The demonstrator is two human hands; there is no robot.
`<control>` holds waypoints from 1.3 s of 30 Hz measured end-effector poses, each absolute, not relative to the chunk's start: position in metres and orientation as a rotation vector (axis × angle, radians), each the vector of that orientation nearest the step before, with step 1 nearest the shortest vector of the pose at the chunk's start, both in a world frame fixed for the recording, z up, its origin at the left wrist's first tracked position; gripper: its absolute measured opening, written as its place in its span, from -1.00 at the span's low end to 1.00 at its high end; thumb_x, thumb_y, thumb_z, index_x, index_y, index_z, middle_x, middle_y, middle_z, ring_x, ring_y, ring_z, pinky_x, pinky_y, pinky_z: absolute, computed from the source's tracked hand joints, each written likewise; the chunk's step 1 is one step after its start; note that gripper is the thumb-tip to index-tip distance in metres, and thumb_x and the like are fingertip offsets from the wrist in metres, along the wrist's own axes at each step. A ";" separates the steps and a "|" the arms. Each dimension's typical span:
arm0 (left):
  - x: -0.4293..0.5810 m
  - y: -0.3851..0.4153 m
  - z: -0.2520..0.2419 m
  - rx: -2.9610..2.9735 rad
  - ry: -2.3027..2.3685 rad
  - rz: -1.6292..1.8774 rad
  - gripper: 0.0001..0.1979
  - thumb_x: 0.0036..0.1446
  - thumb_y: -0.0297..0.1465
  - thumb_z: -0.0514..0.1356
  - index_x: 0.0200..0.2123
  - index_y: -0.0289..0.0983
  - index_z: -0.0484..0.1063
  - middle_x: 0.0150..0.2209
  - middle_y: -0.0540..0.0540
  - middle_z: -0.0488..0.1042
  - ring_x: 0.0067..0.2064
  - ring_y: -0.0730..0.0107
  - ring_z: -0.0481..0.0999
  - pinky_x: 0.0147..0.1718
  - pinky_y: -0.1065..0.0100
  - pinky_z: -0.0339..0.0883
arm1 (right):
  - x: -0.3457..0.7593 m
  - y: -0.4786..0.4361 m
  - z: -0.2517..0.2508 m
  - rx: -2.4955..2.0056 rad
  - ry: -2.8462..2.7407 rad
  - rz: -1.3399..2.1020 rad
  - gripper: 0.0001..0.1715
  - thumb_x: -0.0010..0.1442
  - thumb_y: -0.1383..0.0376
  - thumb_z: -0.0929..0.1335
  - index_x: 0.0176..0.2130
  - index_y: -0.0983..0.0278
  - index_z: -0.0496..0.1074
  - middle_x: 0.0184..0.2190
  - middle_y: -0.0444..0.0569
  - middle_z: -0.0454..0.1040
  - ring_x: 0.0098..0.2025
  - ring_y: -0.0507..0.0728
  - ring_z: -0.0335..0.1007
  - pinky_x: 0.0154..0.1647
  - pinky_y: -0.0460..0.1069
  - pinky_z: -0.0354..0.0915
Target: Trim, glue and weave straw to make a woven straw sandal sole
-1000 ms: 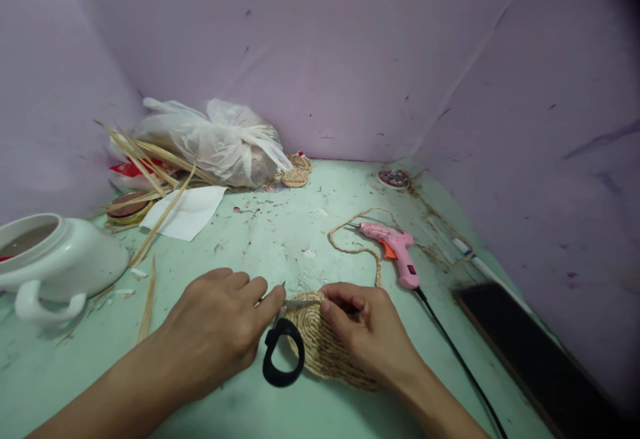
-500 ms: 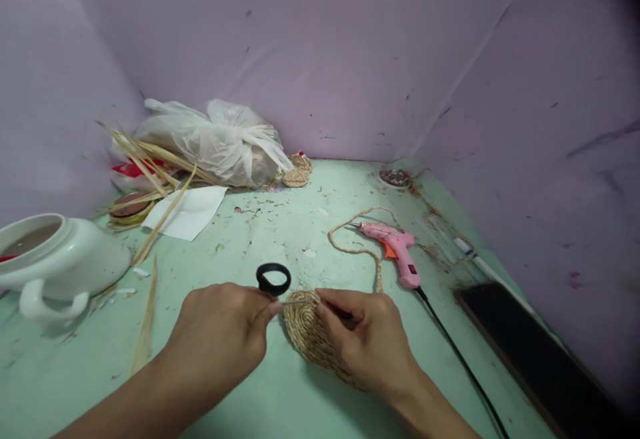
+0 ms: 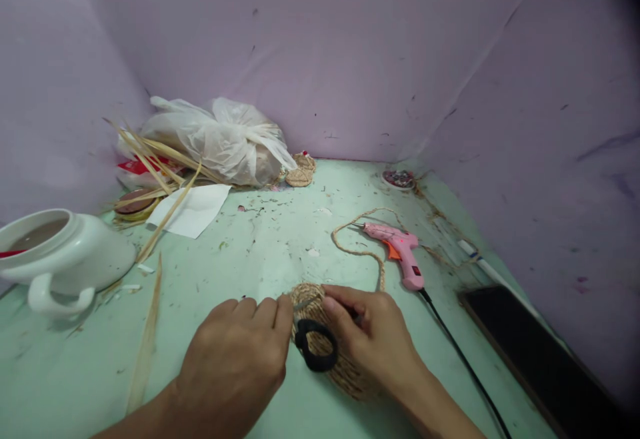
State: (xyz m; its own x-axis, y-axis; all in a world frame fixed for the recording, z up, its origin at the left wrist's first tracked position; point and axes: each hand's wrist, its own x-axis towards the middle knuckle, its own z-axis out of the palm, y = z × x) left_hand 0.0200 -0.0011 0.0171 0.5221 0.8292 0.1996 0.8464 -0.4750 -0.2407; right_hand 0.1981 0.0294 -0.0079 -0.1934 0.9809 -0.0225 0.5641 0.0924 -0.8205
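In the head view, my left hand [image 3: 240,352] is closed around scissors, of which one black finger loop [image 3: 316,346] and a bit of grey metal show. The metal lies against the top edge of a coiled woven straw piece [image 3: 345,376]. My right hand [image 3: 383,342] pinches that piece along its upper right side, hiding part of it. From behind this hand a braided straw cord [image 3: 383,269] runs up and curves around the tip of a pink glue gun [image 3: 400,249], which lies on its side with an orange trigger.
A white pot [image 3: 65,252] stands at the left. Dry straw strips [image 3: 145,339], white paper [image 3: 193,211] and a tied plastic bag [image 3: 235,142] lie behind it. A dark phone-like slab [image 3: 530,359] is at the right, beside a black cable [image 3: 460,356]. Small woven pieces [image 3: 301,171] lean near the wall.
My left hand has turned over, swinging the scissors' black loop from above the hand down to its right, in front of the woven piece. The right hand keeps its hold.
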 end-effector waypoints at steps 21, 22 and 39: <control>0.009 0.008 0.028 -2.503 -1.431 -0.224 -0.62 -0.21 -0.61 0.00 -0.28 -0.22 0.38 -0.54 0.01 0.45 -0.53 0.30 0.39 -0.56 0.32 0.15 | 0.199 0.042 -0.010 -1.543 -1.299 1.403 -0.82 -0.08 0.24 0.34 -0.45 0.33 0.42 -0.64 -0.14 0.37 -0.62 -0.02 0.20 -0.61 -0.11 0.09; 0.009 0.009 0.027 -2.516 -1.426 -0.231 -0.62 -0.22 -0.61 0.00 -0.28 -0.23 0.37 -0.54 0.01 0.45 -0.52 0.31 0.39 -0.55 0.32 0.16 | 0.199 0.042 -0.009 -1.534 -1.287 1.421 -0.81 -0.10 0.23 0.34 -0.46 0.33 0.42 -0.65 -0.14 0.36 -0.62 -0.02 0.20 -0.60 -0.11 0.09; 0.008 0.010 0.019 -2.542 -1.349 -0.288 -0.71 -0.07 -0.54 0.06 -0.22 -0.24 0.34 -0.53 0.02 0.45 -0.52 0.28 0.41 -0.55 0.28 0.16 | 0.199 0.043 -0.003 -1.464 -1.191 1.526 -0.83 -0.13 0.26 0.35 -0.49 0.34 0.42 -0.69 -0.21 0.26 -0.64 -0.07 0.07 -0.64 -0.13 -0.02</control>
